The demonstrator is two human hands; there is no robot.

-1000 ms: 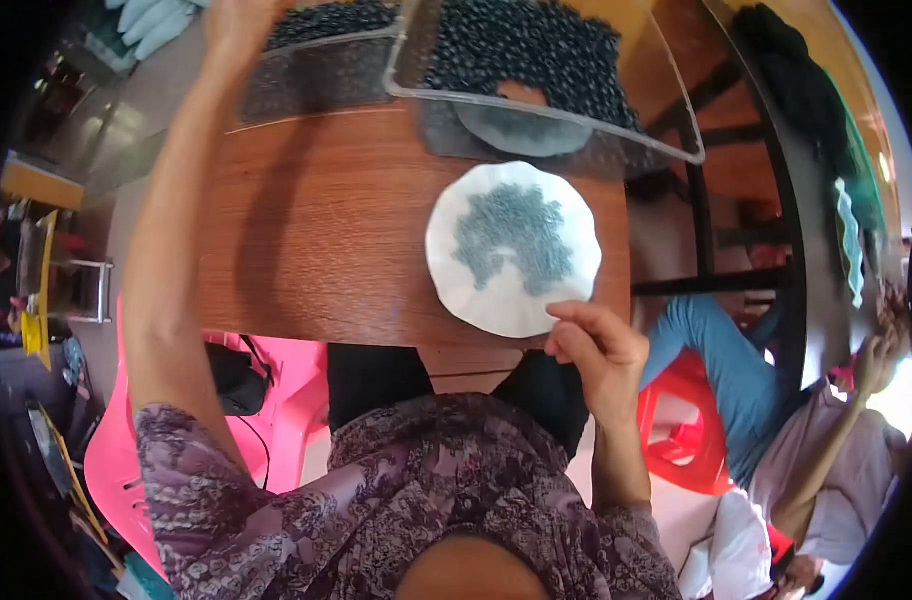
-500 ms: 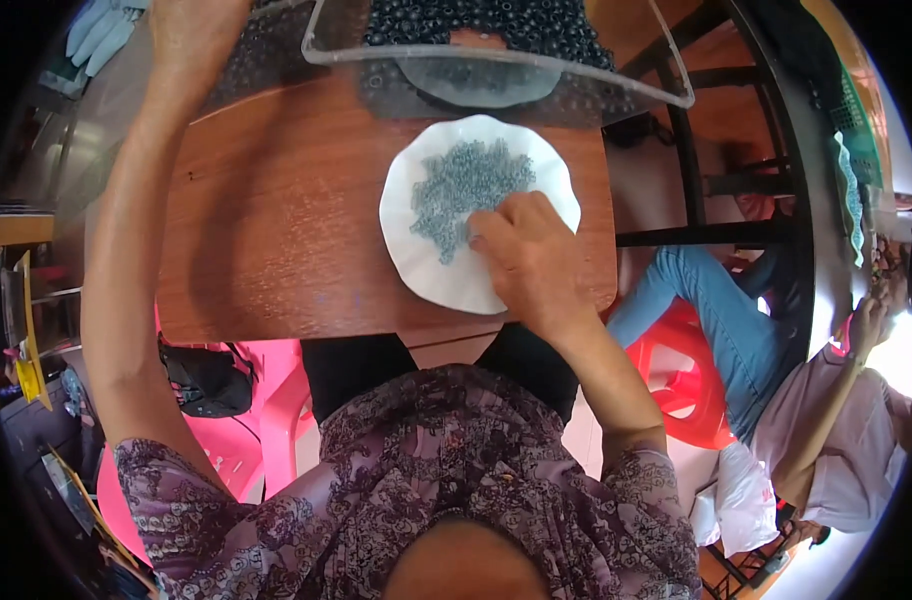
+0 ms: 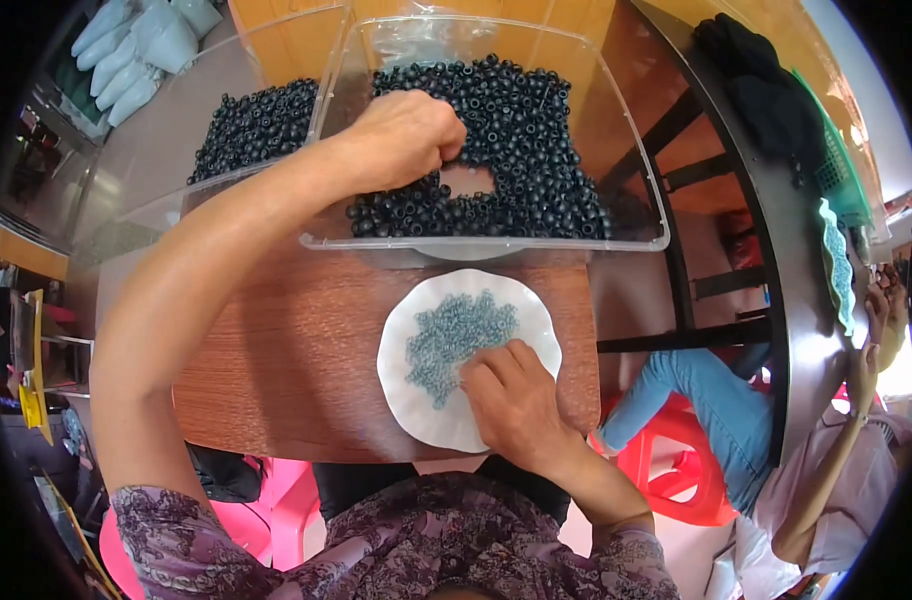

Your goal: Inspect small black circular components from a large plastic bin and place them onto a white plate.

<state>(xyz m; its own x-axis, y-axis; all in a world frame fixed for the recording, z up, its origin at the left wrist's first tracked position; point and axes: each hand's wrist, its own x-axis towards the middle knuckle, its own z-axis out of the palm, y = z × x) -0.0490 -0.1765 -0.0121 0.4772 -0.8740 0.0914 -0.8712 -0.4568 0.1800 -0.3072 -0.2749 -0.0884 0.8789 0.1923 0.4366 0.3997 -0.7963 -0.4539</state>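
Observation:
My left hand (image 3: 408, 138) reaches over a clear plastic box (image 3: 456, 242) of black round beads (image 3: 531, 140) with wide holes. Its fingers curl down toward the beads beside a bare patch; the fingertips are hidden, so whatever they hold does not show. Closer to me, a white plate (image 3: 406, 400) with a wavy rim carries a spread of small clear bluish-grey beads (image 3: 461, 335). My right hand (image 3: 514, 400) rests at the plate's right side, thumb and fingers pinched together at the edge of these beads. Anything between those fingertips is too small to make out.
A second clear box with black beads (image 3: 266, 125) adjoins on the left. Both stand along the far side of the brown wooden table (image 3: 276, 370). At right are a dark table (image 3: 786, 300) and a seated person in jeans (image 3: 716, 390). White bags (image 3: 161, 45) lie at far left.
My left hand has swung right, from the left box to the beads in the right box. My right hand stays pinched at the plate. The view has tilted up, showing more of the boxes.

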